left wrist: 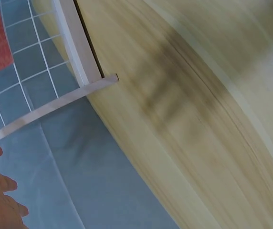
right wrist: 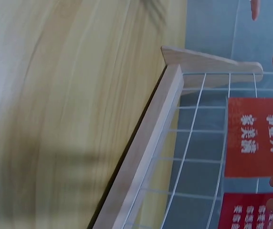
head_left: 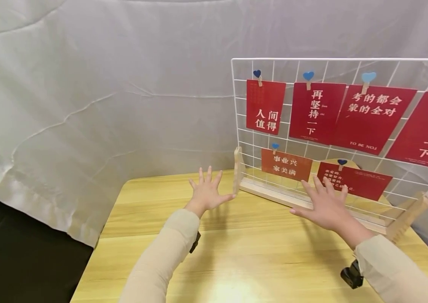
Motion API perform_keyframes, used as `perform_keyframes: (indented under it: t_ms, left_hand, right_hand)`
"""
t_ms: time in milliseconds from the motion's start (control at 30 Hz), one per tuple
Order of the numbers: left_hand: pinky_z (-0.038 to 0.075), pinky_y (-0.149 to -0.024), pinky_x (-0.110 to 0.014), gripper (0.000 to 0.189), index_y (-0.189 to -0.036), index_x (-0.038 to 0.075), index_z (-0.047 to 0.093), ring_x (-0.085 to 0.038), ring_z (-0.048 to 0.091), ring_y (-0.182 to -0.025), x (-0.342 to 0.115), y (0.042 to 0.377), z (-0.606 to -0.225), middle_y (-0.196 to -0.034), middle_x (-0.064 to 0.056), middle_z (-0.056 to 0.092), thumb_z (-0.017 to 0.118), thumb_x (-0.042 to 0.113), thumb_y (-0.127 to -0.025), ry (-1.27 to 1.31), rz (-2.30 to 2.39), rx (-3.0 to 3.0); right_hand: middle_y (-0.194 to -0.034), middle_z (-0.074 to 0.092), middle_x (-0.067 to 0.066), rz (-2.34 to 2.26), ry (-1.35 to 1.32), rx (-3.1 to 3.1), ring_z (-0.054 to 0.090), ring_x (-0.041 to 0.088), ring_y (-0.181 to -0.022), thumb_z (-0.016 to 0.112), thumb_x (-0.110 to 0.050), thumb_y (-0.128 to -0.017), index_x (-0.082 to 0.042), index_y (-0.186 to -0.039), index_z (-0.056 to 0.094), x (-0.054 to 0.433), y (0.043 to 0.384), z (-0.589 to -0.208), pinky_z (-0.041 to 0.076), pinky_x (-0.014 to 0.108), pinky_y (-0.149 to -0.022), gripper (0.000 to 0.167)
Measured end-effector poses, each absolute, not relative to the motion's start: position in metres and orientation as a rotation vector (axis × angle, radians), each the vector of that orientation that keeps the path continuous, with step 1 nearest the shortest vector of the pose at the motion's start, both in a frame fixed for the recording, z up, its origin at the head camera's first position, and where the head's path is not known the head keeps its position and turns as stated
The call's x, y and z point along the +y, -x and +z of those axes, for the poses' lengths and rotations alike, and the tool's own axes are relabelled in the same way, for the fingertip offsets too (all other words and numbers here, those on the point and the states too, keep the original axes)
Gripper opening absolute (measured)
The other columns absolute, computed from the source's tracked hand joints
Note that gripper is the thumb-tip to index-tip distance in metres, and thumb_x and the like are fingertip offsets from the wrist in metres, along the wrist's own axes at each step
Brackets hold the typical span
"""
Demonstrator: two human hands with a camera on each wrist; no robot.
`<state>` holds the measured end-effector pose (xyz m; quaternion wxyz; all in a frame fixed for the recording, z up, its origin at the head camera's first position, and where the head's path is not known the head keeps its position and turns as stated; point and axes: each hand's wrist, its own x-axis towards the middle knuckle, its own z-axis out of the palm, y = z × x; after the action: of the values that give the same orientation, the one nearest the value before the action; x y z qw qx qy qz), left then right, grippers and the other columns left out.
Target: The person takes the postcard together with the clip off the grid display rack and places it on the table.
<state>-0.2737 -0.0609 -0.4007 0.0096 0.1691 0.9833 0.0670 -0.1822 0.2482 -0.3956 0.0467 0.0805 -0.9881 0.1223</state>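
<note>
My left hand (head_left: pixel 206 194) is held out over the table with its fingers spread, beside the left wooden foot (head_left: pixel 237 170) of a white wire grid rack. In front of the rack's lower row my right hand (head_left: pixel 329 206) is spread too, holding nothing. Behind its fingertips, a dark red card (head_left: pixel 369 183) hangs by a clip with a dark blue heart. An orange-red card (head_left: pixel 286 164) hangs left of it. Across the upper row hang several red cards, among them a small one (head_left: pixel 265 107) under a dark blue heart clip (head_left: pixel 257 74). In both wrist views only some fingers show.
The rack's wooden base bar (head_left: pixel 270 193) lies along the back of the yellow wood-grain table (head_left: pixel 153 244). Its right wooden foot (head_left: pixel 408 216) stands near the table's right edge. A grey cloth (head_left: pixel 142 84) hangs behind. Something black (head_left: pixel 20 256) fills the lower left.
</note>
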Motion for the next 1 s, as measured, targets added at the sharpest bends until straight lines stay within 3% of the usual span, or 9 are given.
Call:
perform_keyframes:
  t_ms: [1000]
  left_hand:
    - [0.006, -0.087, -0.067, 0.091, -0.139, 0.02, 0.013, -0.041, -0.004, -0.124, -0.037, 0.294, -0.408, -0.142, -0.015, 0.001, 0.036, 0.074, -0.069, -0.516, 0.348, 3.046]
  right_hand:
    - [-0.133, 0.004, 0.034, 0.42, 0.069, -2.913, -0.01, 0.048, -0.12, 0.053, -0.056, -0.074, -0.005, -0.137, 0.01, 0.316, 0.116, -0.417, -0.017, 0.07, -0.074, 0.092]
